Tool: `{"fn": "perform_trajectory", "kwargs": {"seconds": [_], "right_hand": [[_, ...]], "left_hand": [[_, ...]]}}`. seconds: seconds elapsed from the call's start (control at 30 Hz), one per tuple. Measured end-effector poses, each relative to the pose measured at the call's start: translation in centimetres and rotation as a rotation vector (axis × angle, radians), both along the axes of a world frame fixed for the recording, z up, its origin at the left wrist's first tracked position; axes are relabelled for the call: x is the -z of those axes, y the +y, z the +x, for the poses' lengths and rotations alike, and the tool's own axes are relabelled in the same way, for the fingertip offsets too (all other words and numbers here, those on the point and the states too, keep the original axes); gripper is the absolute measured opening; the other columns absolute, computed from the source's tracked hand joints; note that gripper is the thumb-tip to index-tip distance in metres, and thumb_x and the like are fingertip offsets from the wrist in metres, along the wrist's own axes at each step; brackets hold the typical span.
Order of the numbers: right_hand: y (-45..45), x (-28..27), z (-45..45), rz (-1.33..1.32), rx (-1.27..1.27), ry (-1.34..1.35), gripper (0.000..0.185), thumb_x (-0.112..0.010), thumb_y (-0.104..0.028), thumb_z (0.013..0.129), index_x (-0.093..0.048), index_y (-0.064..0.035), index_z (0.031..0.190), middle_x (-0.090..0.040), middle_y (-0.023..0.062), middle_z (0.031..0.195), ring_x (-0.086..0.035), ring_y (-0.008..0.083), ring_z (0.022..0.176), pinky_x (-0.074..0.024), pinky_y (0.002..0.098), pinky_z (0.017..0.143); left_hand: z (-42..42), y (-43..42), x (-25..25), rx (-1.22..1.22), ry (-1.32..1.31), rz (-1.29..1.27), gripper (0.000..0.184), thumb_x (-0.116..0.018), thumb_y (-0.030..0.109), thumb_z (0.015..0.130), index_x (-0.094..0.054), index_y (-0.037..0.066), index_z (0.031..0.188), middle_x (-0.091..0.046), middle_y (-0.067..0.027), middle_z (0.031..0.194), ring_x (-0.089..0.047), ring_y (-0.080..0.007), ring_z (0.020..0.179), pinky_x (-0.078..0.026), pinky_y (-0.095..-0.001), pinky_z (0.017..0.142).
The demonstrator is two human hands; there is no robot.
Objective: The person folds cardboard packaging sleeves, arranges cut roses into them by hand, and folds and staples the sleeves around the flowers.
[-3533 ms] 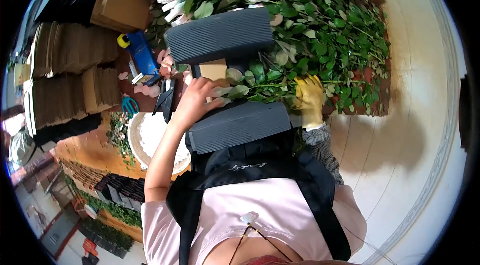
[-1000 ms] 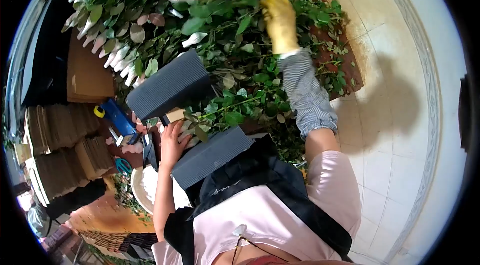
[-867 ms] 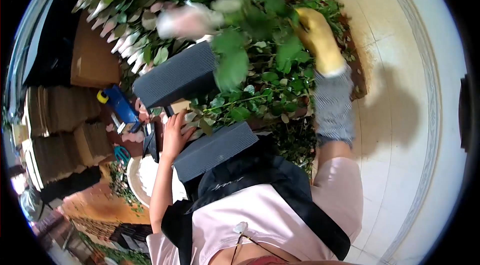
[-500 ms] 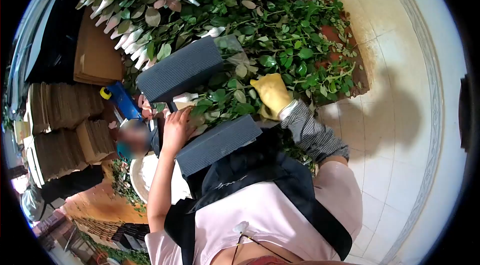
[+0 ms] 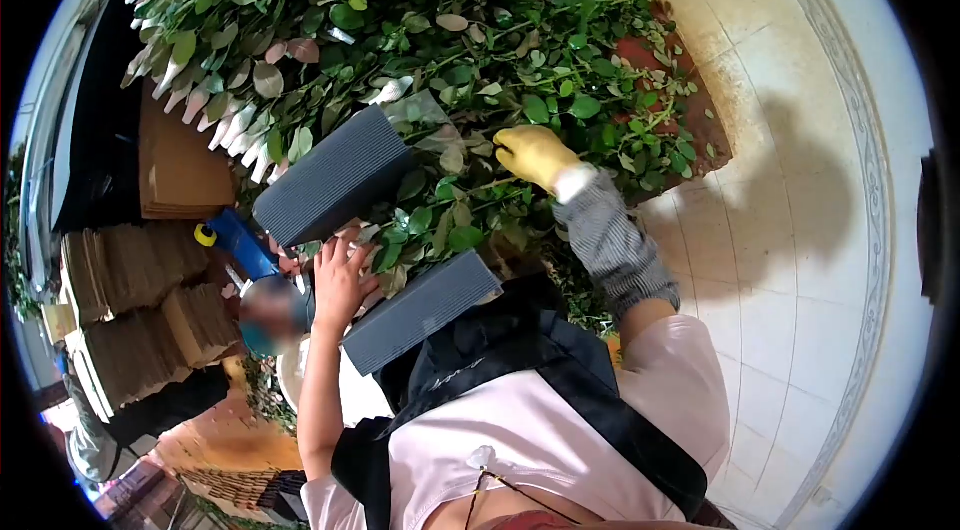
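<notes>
Two dark grey corrugated pieces, the upper one (image 5: 335, 175) and the lower one (image 5: 425, 312), stand on either side of a bunch of leafy stems (image 5: 440, 215). Between their left ends lies my bare left hand (image 5: 342, 282), fingers spread, touching the bunch where pinkish petals partly show. My right hand (image 5: 537, 155), in a yellow glove, is curled into a fist over the stem side at the right. What it holds, if anything, is hidden. A clear plastic piece (image 5: 432, 120) sticks out from the upper grey piece.
Many leafy stems with white-sleeved heads (image 5: 235, 130) are heaped at the back. Left are stacked cardboard sheets (image 5: 130, 275), a blue tool (image 5: 245, 242) with a yellow end, and a white round container (image 5: 360, 395). Tiled floor (image 5: 740, 330) runs along the right.
My right hand has moved slightly up and left, its fist turned more sideways. My left hand has shifted a little down and left, with its fingers more spread. The whole view has tilted.
</notes>
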State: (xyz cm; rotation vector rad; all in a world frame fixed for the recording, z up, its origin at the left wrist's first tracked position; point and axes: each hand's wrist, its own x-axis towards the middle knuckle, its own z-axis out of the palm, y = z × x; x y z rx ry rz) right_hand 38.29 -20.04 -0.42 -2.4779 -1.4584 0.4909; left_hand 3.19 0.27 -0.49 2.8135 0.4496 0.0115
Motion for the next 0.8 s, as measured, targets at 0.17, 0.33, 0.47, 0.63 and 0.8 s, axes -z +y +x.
{"fn": "perform_trajectory", "kwargs": {"seconds": [0.17,0.33,0.47,0.63,0.8], "right_hand": [[4.2,4.6,3.1,0.29,0.04,-0.095,0.038,-0.067,-0.017,0.088,-0.063,-0.0026,0.122,-0.067,0.0217,0.109,-0.063,0.0418,0.102,-0.0507,0.0495,0.09],[2.6,0.1,2.8,-0.143,0.023,0.095,0.052,-0.062,-0.034,0.095,-0.056,-0.0004,0.134,-0.065,0.0196,0.126,-0.061,0.0358,0.117,-0.0472,0.0444,0.102],[1.2,-8.5,4.3,-0.081,0.01,0.402,0.053,-0.063,-0.032,0.096,-0.053,-0.0095,0.142,-0.058,0.0185,0.14,-0.058,0.033,0.125,-0.046,0.0399,0.107],[9.1,-7.3,12.9,0.38,0.198,-0.257,0.036,-0.061,-0.011,0.094,-0.063,-0.0154,0.129,-0.056,0.0135,0.143,-0.056,0.0308,0.128,-0.0432,0.0437,0.109],[10.9,-0.3,19.7,-0.103,0.062,-0.721,0.028,-0.052,-0.016,0.096,-0.073,-0.0163,0.115,-0.061,0.0111,0.138,-0.048,0.0293,0.136,-0.0319,0.0422,0.115]], "left_hand": [[-0.6,-0.5,1.1,-0.094,-0.021,-0.095,0.066,-0.087,0.009,0.059,-0.061,0.01,0.119,-0.045,-0.0136,0.142,-0.047,-0.0401,0.122,-0.04,-0.0505,0.104],[-1.7,-1.1,3.7,-0.175,-0.167,-0.235,0.07,-0.085,0.006,0.062,-0.057,0.009,0.126,-0.042,-0.0178,0.145,-0.045,-0.0437,0.124,-0.037,-0.0539,0.108],[-1.7,-1.1,3.9,-0.173,-0.159,-0.214,0.068,-0.085,0.006,0.065,-0.058,0.01,0.127,-0.039,-0.0165,0.151,-0.042,-0.04,0.133,-0.034,-0.0531,0.113],[-1.7,-1.2,3.2,-0.181,-0.123,-0.202,0.068,-0.085,0.008,0.066,-0.06,0.011,0.129,-0.043,-0.0152,0.148,-0.043,-0.0384,0.135,-0.035,-0.0517,0.113],[-1.6,-1.1,2.5,-0.224,-0.165,-0.286,0.065,-0.083,0.01,0.068,-0.061,0.011,0.129,-0.044,-0.0161,0.147,-0.046,-0.0398,0.131,-0.038,-0.0504,0.109]]}}
